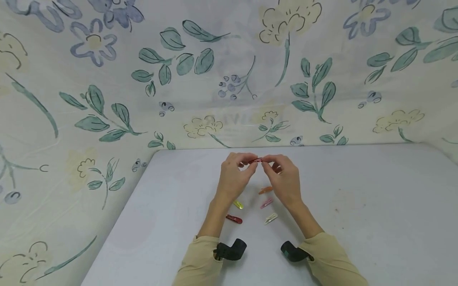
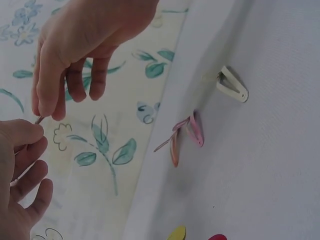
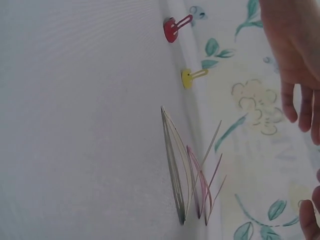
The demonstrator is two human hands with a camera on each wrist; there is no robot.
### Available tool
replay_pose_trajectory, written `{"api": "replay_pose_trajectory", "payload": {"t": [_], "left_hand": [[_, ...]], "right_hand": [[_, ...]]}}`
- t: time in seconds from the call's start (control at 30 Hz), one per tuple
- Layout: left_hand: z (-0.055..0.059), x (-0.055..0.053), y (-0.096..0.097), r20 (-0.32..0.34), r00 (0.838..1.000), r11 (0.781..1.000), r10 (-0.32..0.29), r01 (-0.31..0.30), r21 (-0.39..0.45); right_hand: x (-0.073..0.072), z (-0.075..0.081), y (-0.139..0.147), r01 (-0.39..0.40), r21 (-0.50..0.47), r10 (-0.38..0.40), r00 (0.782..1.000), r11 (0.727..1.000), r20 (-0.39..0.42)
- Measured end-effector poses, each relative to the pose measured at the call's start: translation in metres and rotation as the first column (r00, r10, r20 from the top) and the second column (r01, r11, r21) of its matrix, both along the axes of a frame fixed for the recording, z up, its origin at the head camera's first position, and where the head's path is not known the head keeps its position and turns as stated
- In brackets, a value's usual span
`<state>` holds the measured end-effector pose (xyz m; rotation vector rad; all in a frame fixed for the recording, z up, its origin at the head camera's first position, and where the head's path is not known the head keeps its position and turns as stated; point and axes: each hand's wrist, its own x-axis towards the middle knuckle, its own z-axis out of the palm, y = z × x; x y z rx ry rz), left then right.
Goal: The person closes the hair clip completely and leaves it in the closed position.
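Observation:
Above the far part of the table, my left hand [image 1: 231, 176] and right hand [image 1: 286, 180] meet over a small dark red snap hair clip [image 1: 255, 160]. Thumb and fingertips of each hand pinch one end of it. Only a sliver of the clip [image 2: 39, 120] shows in the left wrist view; in the right wrist view it cannot be seen. Below the hands lie an orange hair clip [image 1: 266, 190], a pink one [image 1: 266, 203] and a white one [image 1: 271, 218]. By the left forearm are a yellow clip [image 1: 237, 204] and a red clip [image 1: 234, 219].
The white table [image 1: 375, 206] ends at the back against a flower-patterned cloth [image 1: 200, 91]. Black wrist cameras sit on both cuffs, the left camera [image 1: 232, 250] and the right camera [image 1: 294, 251] just above the table. In the right wrist view the yellow clip [image 3: 187, 78] stands unfolded.

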<state>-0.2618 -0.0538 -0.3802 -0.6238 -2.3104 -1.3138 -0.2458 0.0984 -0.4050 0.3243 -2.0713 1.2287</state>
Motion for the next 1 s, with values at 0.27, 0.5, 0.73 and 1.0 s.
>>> {"api": "replay_pose_trajectory", "payload": {"t": [0.27,0.5,0.73,1.0], "left_hand": [[0.004,-0.004,-0.001,0.05,0.998,0.995,0.028,-0.023,-0.101],[0.005,-0.011,-0.006,0.084,0.996,0.99,0.009,0.003,-0.138],[0.004,-0.013,-0.006,0.103,0.995,0.989,0.004,0.011,-0.15],[0.002,-0.022,-0.012,0.139,0.99,0.971,0.031,0.003,-0.238]], "right_hand": [[-0.004,-0.001,0.002,-0.001,0.076,-0.004,0.998,0.997,0.061],[-0.008,0.002,0.004,-0.033,0.121,0.026,0.998,0.992,0.057],[-0.013,0.008,0.011,-0.101,0.239,0.066,0.986,0.966,0.151],[-0.029,0.015,0.013,-0.196,0.387,0.09,0.957,0.901,0.277]]}}
